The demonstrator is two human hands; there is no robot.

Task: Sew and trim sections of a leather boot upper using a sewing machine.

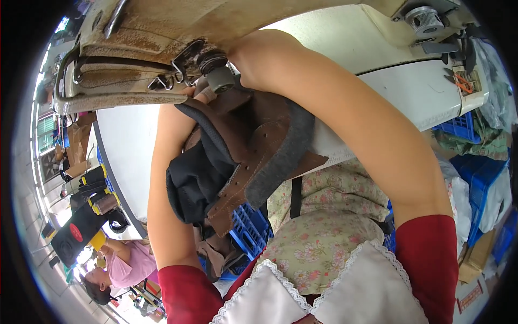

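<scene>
A brown leather shoe upper [267,143] with punched holes, pale stitching, a grey fuzzy edge strip and black fabric lining [202,175] hangs below the head of an industrial sewing machine [145,38]. My left hand [179,117] reaches up behind the upper's left side. Only a little of it shows by the machine's lower edge, and its grip is hidden. From the right, my right hand [244,60] bends in beside the machine's dark round fitting [220,78], next to the top of the upper. Its fingers are out of sight behind the machine.
The white machine table [396,94] runs to the right, with orange-handled snips [461,82] at its end. Blue crates [251,229] stand below, at the lap's left and at right [475,178]. At far left a person in pink [129,264] works near another machine [81,232].
</scene>
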